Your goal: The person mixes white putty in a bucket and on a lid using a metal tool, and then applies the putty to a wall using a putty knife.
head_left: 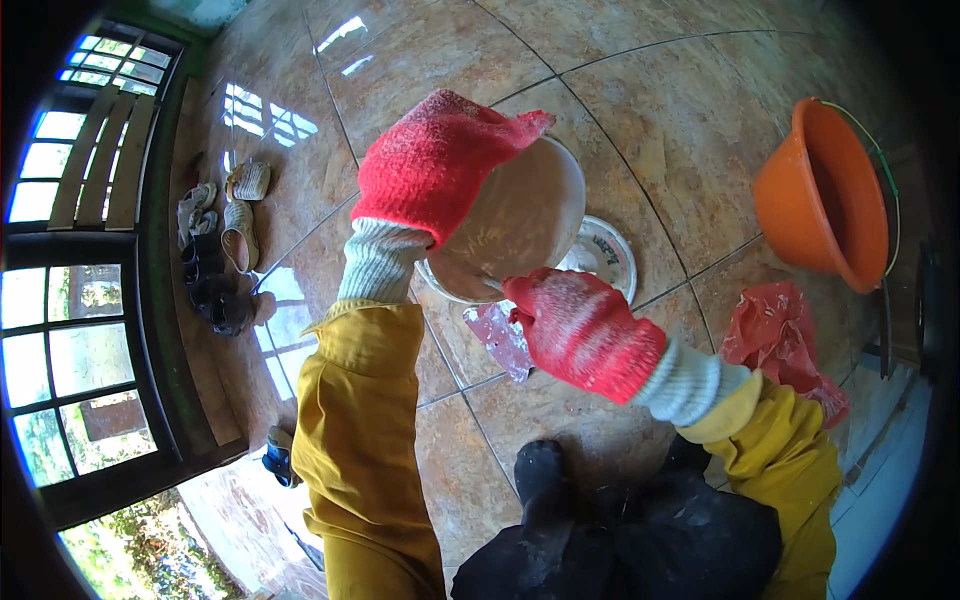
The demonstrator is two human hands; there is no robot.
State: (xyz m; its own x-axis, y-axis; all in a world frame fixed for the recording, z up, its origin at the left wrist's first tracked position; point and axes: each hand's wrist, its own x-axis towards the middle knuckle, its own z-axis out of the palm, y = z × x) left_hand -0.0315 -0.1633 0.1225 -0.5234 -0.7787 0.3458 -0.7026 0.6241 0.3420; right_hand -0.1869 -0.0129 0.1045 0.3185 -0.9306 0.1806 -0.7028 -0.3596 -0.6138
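Note:
My left hand (435,165), in a red glove with a pale knitted cuff, grips the far rim of a white bucket (572,185). The bucket is tilted, and its inside looks coated with something whitish-beige. At the near rim my right hand (580,325), gloved the same way, is closed round a thin greyish tool (490,283). That tool reaches into the bucket; its kind cannot be made out. Just right of the bucket a round white lid (620,262) with printing lies on the floor. Below my right hand is a smeared pinkish plastic scrap (500,338).
An orange basin-like bucket (780,200) with a thin green handle lies tilted at the right. Near it is a crumpled red plastic bag (775,325). Several shoes (240,225) line the left side by a windowed door (75,350). The floor is glossy brown tile (640,90).

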